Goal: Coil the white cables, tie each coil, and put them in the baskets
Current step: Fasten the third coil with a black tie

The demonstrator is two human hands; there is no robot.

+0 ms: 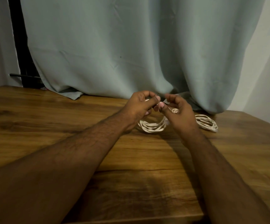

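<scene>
Nearest me is the table, a broad slab of brown wood with dark, wavy grain and a dull sheen; its near stretch is bare except for the two bare forearms reaching across it.

Further out, the hands meet above a coil of white cable. The loops look smooth, round and slightly stiff, stacked in an oval that rests on the wood, its upper part hidden behind the palms. The left hand is curled, thumb and forefinger pressed together, seemingly pinching something small at the top of the coil; whether that is a tie or a cable end I cannot tell. The right hand is half closed too, thumb tip close to the left one, with a short twist of white cable showing against its palm. I judge this to be the tying of this coil, not yet finished.

Just beyond the right wrist lies a second coil, flat on the table and apart from the hands. Its loops sit neatly together, so it looks already wound, and a pale band near its right end may be a tie, though it is too small to be sure.

No baskets show anywhere, so nothing has visibly been put away.

Behind everything hangs a pale grey-green curtain, soft, matte and creased, its hem pooling on the far table edge.
</scene>
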